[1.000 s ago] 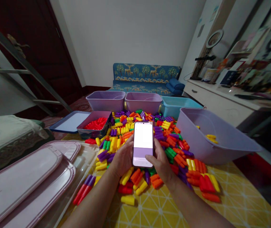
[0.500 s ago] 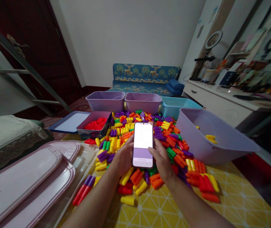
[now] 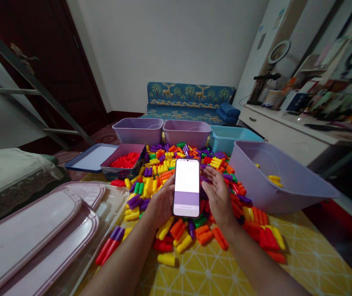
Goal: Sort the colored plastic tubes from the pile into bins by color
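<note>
A smartphone [image 3: 187, 187] with a bright white and purple screen is held upright in my left hand [image 3: 161, 204], which grips its left edge. Just right of the phone is my right hand [image 3: 219, 198], apart from it, with fingers spread and nothing in them. Under and around both hands lies a wide heap of plastic marker-like pieces [image 3: 147, 187] in yellow, orange, red, purple and green, many joined in small bundles. One yellow piece [image 3: 166, 259] lies alone near the front.
Purple bins [image 3: 139, 132] and a blue bin [image 3: 237, 135] line the back. A larger purple bin [image 3: 274, 201] with a few yellow pieces stands right. At left are a box of red pieces [image 3: 125, 161], a blue-rimmed lid [image 3: 92, 158] and pink lids [image 3: 31, 222]. Yellow patterned cloth [image 3: 208, 273] covers the table.
My right hand has come off the phone and moved right, its fingers opening. The left hand still holds the phone in nearly the same place.
</note>
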Tool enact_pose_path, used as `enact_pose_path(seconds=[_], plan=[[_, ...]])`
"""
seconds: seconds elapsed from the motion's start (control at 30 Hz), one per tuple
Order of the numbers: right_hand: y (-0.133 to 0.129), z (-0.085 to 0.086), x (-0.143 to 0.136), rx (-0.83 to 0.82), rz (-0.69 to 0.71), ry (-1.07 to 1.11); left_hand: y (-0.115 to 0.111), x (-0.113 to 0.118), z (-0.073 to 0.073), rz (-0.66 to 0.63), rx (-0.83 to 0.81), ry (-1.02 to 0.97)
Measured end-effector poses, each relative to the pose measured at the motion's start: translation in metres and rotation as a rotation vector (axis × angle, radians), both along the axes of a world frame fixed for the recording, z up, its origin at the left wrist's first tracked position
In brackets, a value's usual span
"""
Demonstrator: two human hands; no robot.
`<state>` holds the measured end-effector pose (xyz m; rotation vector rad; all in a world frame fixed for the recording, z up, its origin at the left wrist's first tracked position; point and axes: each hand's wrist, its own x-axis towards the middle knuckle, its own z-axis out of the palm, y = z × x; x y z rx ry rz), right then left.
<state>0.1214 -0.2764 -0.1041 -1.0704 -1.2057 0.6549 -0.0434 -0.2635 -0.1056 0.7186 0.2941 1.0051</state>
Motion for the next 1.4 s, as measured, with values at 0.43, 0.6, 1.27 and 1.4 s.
enact_pose_path(seconds=[0.43, 0.6, 1.27, 1.4], plan=[[-0.013, 0.012, -0.001, 0.357, -0.117, -0.856, 0.001, 0.001, 0.000, 0.007, -0.004, -0.015], [-0.018, 0.018, -0.005, 0.246, -0.046, -0.987, 0.001, 0.002, -0.001, -0.005, 0.015, -0.033], [-0.015, 0.022, -0.012, 0.181, 0.010, -1.047, 0.002, 0.001, -0.003, -0.022, 0.039, -0.028], [-0.015, 0.022, -0.011, 0.195, 0.010, -1.029, 0.001, 0.001, -0.002, -0.008, 0.031, -0.026]])
